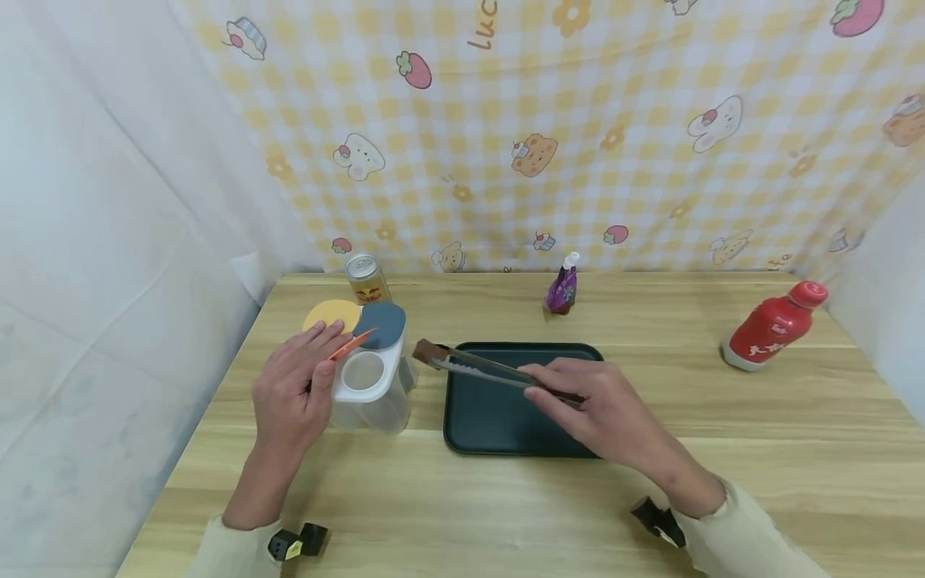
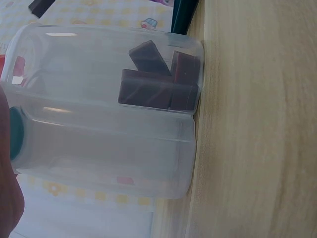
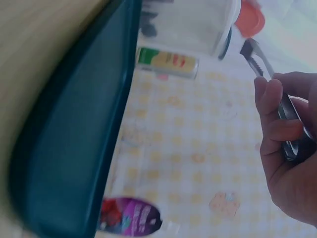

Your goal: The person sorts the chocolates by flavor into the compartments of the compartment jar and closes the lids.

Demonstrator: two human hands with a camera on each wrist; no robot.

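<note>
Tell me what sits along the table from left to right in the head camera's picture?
Left hand → clear container → brown block in the tongs → purple bottle → right hand → red bottle.

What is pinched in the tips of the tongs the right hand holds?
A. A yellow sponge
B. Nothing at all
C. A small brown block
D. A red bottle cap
C: the tongs in the right hand clamp a brown block at their tips, beside the clear container.
</note>
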